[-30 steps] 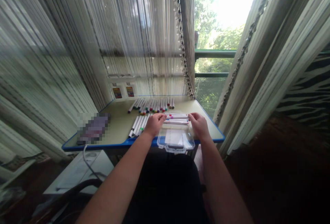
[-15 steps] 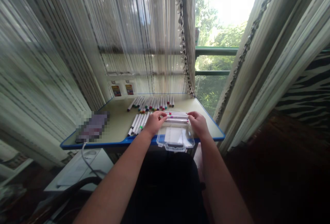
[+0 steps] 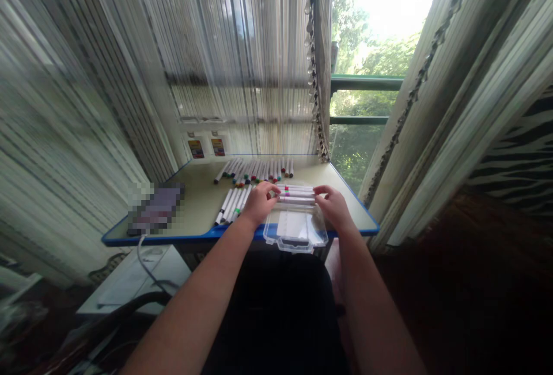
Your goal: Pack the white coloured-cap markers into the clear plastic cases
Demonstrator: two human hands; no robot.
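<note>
A clear plastic case [image 3: 297, 242] lies open at the table's front edge, its lid toward me. Several white markers [image 3: 299, 194] with red and purple bands lie crosswise in its far half. At their left ends my left hand [image 3: 258, 207] has its fingers closed on a marker. The fingertips of my right hand [image 3: 332, 205] pinch the right end of these markers. Which marker each hand grips is partly hidden by the fingers. Just left of my left hand, more white markers [image 3: 231, 207] with black and green bands lie side by side.
Toward the back of the table [image 3: 199, 213] runs a row of capped markers [image 3: 259, 170] in many colours. A blurred-out purple device [image 3: 158, 208] with a white cable [image 3: 140, 260] lies at the left. Curtains [image 3: 259, 93] hang behind the table.
The view has shifted slightly. The markers between my hands lie a little differently, with the purple band turned more into view. Both hands stay at the marker ends.
</note>
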